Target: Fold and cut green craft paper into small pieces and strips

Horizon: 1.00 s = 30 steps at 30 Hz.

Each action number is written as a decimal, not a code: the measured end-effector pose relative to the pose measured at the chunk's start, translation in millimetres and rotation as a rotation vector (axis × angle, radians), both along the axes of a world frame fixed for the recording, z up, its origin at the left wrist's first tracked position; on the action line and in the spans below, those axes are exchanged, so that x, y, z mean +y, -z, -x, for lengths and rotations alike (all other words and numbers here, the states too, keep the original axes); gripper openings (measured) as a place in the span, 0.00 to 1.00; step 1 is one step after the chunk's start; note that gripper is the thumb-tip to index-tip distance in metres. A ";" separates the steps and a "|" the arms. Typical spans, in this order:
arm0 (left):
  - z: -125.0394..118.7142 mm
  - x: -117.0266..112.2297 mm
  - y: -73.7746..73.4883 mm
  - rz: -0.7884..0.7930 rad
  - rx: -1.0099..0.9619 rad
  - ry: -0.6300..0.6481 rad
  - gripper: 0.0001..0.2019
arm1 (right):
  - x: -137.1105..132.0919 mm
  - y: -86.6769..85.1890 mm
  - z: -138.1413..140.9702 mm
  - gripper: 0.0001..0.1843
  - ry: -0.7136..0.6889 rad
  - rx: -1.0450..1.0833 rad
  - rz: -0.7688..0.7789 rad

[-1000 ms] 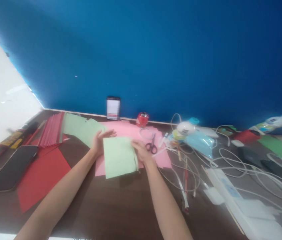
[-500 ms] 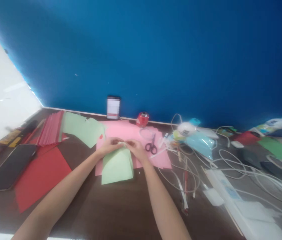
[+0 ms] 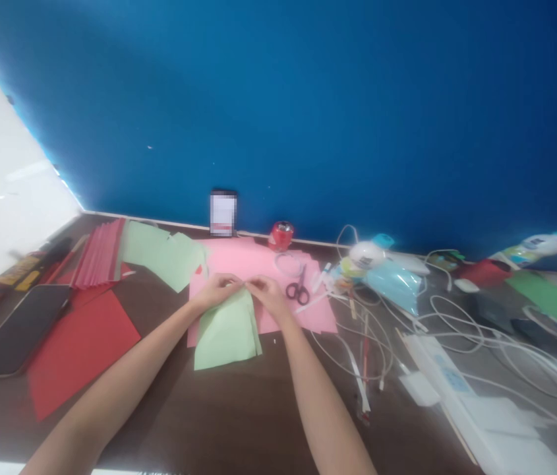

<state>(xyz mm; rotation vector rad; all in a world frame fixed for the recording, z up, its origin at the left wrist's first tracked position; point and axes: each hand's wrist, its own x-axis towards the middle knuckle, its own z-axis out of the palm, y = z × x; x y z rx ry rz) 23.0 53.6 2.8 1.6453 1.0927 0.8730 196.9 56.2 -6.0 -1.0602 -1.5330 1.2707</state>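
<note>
A folded light green sheet of paper (image 3: 226, 333) hangs toward me from both hands, its lower edge spread over the dark table. My left hand (image 3: 217, 290) pinches its top edge from the left. From the right, my right hand (image 3: 265, 291) grips the same edge, its fingertips nearly meeting the left ones. The fingers hide the paper's very top. Beneath the hands lie pink sheets (image 3: 243, 254). Just right of my right hand, dark-handled scissors (image 3: 298, 291) rest on the pink paper.
A red round container (image 3: 281, 235) stands behind the pink sheets. Red paper (image 3: 85, 349), a dark phone (image 3: 16, 330) and pink folded strips (image 3: 100, 254) lie left. On the right are tangled white cables (image 3: 456, 330), a power strip (image 3: 449, 379) and a glue bottle (image 3: 364, 256).
The green paper's lower end has swung slightly left and toward me, and its layers have shifted. Both hands keep their pinch at the top edge, almost in the same place.
</note>
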 end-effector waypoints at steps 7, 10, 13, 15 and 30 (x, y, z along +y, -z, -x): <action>-1.1 0.7 2.3 -0.043 0.030 -0.025 0.12 | 1.4 3.9 0.5 0.10 -0.020 0.018 0.023; -0.9 0.6 3.5 -0.049 0.023 -0.039 0.12 | 1.1 3.5 1.4 0.09 -0.023 0.022 0.018; -0.9 0.2 4.1 -0.060 0.015 -0.066 0.11 | 0.4 1.8 2.4 0.09 -0.017 0.000 0.000; -1.2 -0.1 4.1 -0.059 0.013 -0.075 0.11 | 0.1 1.0 3.0 0.09 -0.016 -0.013 -0.020; -3.6 -0.4 5.8 -0.041 0.014 -0.115 0.12 | -0.9 0.5 6.0 0.10 0.016 -0.029 -0.064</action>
